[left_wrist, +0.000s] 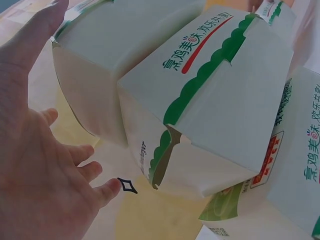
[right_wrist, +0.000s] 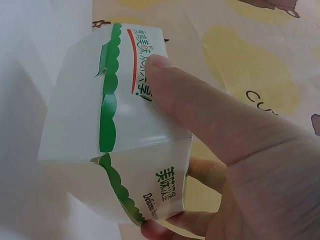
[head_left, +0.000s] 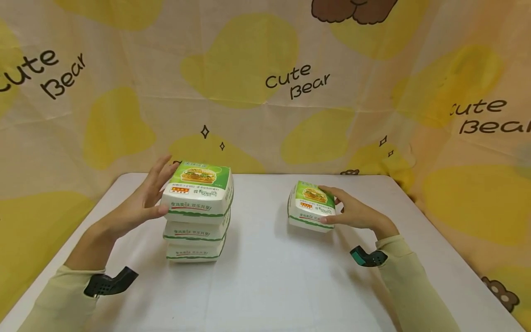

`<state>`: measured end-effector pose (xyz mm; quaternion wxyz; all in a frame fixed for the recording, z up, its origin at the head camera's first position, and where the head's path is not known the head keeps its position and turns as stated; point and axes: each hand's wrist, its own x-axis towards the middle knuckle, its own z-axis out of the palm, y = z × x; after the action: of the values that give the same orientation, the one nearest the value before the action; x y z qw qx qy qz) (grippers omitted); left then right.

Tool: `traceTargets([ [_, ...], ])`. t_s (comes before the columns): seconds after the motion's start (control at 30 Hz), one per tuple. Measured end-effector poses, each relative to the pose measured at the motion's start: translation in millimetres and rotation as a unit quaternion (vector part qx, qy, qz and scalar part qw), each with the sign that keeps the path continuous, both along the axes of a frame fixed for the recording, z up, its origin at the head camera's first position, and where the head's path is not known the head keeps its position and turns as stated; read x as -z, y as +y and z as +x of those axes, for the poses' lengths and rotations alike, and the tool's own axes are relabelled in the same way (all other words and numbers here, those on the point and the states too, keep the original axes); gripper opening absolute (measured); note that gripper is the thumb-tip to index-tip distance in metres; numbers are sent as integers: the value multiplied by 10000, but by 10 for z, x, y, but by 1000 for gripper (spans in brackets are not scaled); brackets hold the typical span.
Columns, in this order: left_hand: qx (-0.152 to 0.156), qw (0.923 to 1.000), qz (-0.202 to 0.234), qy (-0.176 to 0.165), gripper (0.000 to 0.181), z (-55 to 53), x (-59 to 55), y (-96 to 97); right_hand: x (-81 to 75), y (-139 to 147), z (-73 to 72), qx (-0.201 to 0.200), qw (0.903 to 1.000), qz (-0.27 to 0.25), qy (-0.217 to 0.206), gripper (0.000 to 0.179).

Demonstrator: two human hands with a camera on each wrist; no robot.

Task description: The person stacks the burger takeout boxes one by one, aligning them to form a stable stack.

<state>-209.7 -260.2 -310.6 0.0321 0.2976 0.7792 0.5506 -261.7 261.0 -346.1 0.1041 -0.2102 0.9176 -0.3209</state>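
Three white-and-green burger boxes stand piled up on the left side of the table. My left hand (head_left: 138, 203) is at the left side of the top burger box (head_left: 199, 203), its fingers extended and its thumb near the front corner. In the left wrist view, the thumb overlaps the edge of that box, and the other fingers are spread below it. To the right, my right hand (head_left: 358, 213) grips another burger box (head_left: 309, 210) by its right side. The right wrist view shows the thumb on the printed front wall of this tilted box (right_wrist: 75, 110), with the other fingers behind it.
The white table (head_left: 257, 286) reaches back to a yellow-patterned cloth (head_left: 244, 60) hanging behind it. Below the top box are the middle burger box (head_left: 195, 232) and the bottom burger box (head_left: 192, 252). White tabletop lies between the pile and the box at right.
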Motion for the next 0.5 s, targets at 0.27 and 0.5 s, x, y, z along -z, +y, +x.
traceTargets([
  [0.27,-45,10000,12,11,106,-21,34,-7,-33,-12,38,-84,9999,-72,25,94],
  [0.5,85,9999,110,-7,104,-1,12,10,-65,-26,42,-52,9999,-78,93,92],
])
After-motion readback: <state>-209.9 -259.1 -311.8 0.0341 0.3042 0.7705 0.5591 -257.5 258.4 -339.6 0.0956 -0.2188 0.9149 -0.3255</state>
